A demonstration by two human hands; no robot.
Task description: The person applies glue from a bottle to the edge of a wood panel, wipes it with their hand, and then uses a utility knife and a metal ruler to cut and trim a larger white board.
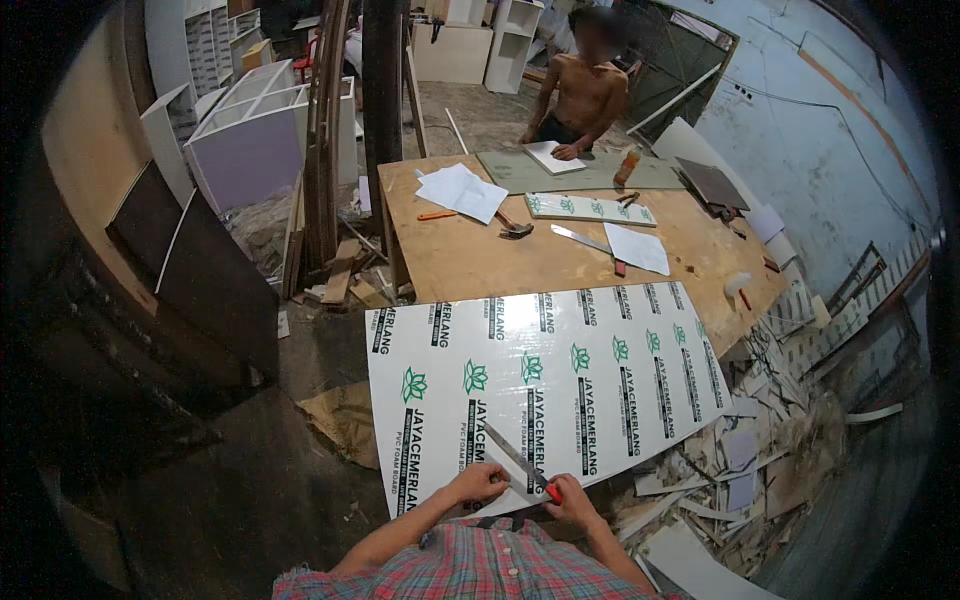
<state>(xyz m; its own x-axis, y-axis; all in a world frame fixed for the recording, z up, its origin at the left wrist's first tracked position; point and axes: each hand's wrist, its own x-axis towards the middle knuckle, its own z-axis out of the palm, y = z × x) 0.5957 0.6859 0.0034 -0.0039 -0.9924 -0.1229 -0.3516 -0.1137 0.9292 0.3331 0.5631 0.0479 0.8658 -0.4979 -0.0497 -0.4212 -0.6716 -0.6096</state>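
Note:
A large white foam board (pixel 540 400) with a green and black printed pattern lies before me, its far edge over the worktable. My right hand (pixel 574 500) is closed around the red handle of a hand saw (pixel 515 450). Its long narrow blade slants up and left, over the board's near part. My left hand (pixel 481 482) is at the board's near edge, left of the saw, with its fingers curled. A pale strip shows between my hands; whether the left fingers hold anything, I cannot make out.
On the wooden worktable (pixel 440 260) lie a claw hammer (pixel 516 231), paper sheets (pixel 462 192), another red-handled saw (pixel 585 239) and a narrow printed board (pixel 590 208). A person (pixel 585 95) stands at its far side. Offcuts (pixel 720 470) litter the floor right; dark panels (pixel 215 265) lean left.

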